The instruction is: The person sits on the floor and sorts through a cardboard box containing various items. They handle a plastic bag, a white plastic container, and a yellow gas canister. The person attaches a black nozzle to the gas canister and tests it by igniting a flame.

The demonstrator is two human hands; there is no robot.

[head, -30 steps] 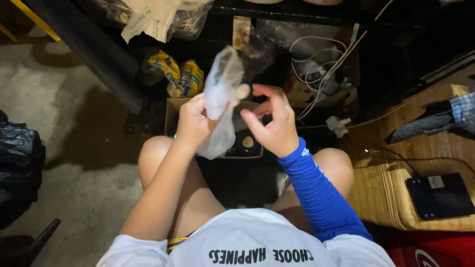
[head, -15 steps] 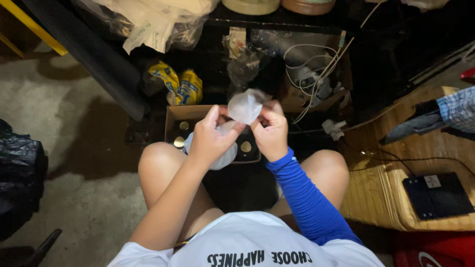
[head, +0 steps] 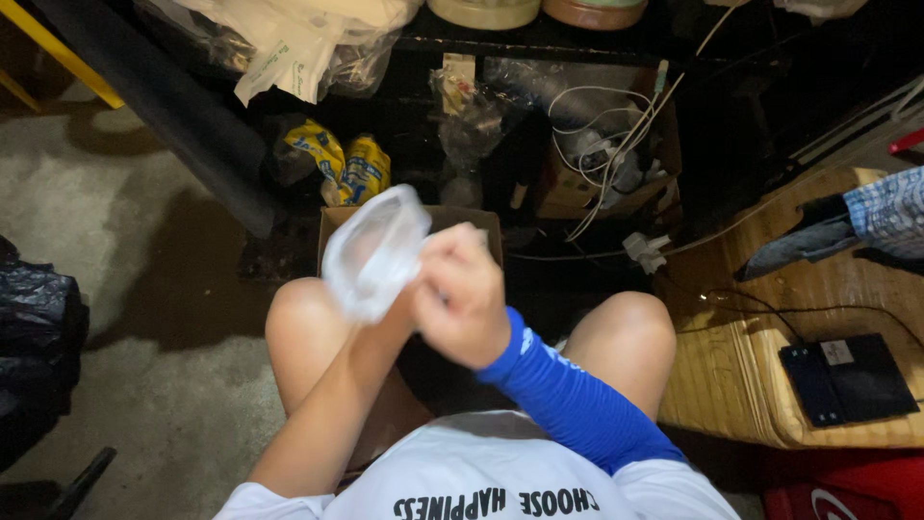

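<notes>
Clear plastic bag (head: 373, 252) gripped by both hands (head: 452, 294) above cardboard box (head: 332, 220), knees flanking.

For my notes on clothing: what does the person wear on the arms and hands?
The right arm wears a tight blue sleeve from wrist upward, with a small white mark. The left arm is bare. Both hands, left and right, are bare: no gloves visible.

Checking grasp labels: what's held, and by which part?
A clear plastic bag, pinched at its lower end between left hand and right hand.
</notes>
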